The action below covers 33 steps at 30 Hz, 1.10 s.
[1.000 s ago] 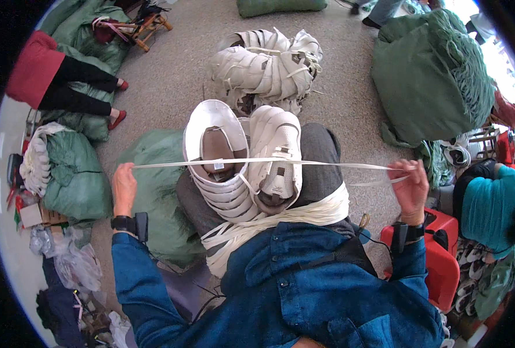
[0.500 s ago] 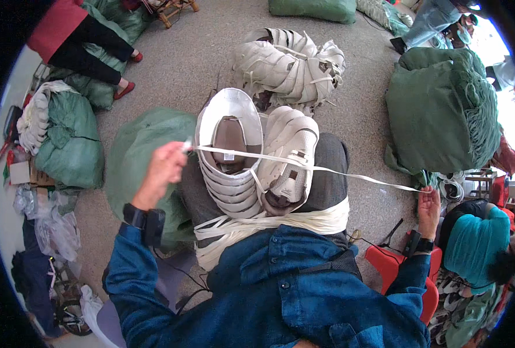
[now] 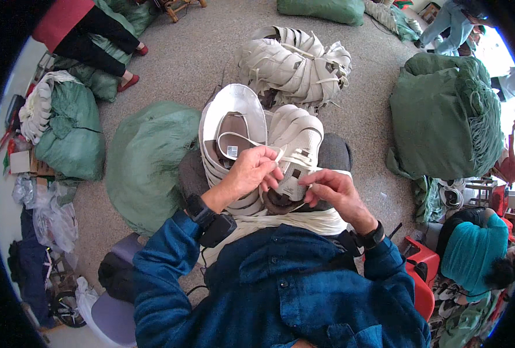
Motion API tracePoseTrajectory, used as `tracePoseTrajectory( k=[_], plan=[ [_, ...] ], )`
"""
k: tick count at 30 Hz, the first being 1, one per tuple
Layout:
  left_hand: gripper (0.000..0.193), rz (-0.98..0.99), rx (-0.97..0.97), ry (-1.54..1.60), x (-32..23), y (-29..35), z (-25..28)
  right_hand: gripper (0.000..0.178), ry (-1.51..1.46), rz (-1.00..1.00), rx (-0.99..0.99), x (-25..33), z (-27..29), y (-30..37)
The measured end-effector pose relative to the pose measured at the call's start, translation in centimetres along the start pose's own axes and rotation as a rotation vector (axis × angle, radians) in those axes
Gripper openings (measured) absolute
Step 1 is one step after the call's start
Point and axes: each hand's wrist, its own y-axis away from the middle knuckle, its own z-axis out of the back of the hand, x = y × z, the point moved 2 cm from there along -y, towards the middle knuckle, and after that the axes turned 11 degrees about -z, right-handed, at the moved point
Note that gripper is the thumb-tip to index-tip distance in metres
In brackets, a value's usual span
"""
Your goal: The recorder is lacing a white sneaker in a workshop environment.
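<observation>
On my lap lies a beige shoe upper (image 3: pixel 295 130), toe pointing away from me, with a white shoelace (image 3: pixel 300 158) running across its eyelets. My left hand (image 3: pixel 247 177) pinches the lace at the upper's left side, and a loop of it curves over the neighbouring stack. At the right side, beside the eyelets, my right hand (image 3: pixel 335 194) has its fingertips closed on the lace; the fingers partly hide it. Nested white uppers (image 3: pixel 233 95) stand on my left thigh. A bundle of loose white laces (image 3: pixel 280 223) lies across my lap.
A ring of beige uppers (image 3: pixel 295 66) lies on the floor ahead. Green sacks (image 3: pixel 153 156) stand at left, with a large green bale (image 3: pixel 443 116) at right. A red stool (image 3: pixel 423 278) is by my right elbow. Other people are around the edges.
Both hands have come inward from far apart to the upper's eyelets. The lace, stretched taut across the uppers before, is now slack and looped.
</observation>
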Motion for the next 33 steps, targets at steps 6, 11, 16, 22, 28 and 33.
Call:
tracePoseTrajectory(
  k=[6,11,16,22,28,33],
  plan=[
    [0.011,-0.474,-0.102,-0.377,1.1,-1.3,0.0,0.031,-0.04,0.12,-0.132,1.6,-1.1,-1.4],
    [0.01,-0.166,-0.116,-0.179,0.1,-1.8,-0.7,0.019,-0.138,0.113,-0.303,0.0,1.6,-0.2],
    [0.012,-0.199,-0.133,-0.184,0.2,-2.1,-1.0,0.013,-0.236,-0.059,-0.358,-3.3,2.2,1.2],
    [0.005,-0.523,-0.089,-0.742,-0.3,-1.7,-1.7,0.015,-0.002,-0.152,-0.273,-5.1,2.8,2.3],
    [0.016,-0.649,-0.099,-1.291,-2.8,-0.1,-3.9,0.013,-0.157,-0.017,-0.298,-4.5,2.3,1.5],
    [0.023,-0.43,0.048,-0.819,-1.7,1.1,-7.4,0.016,-0.091,0.011,-0.329,-4.5,1.9,-0.1]
  ],
)
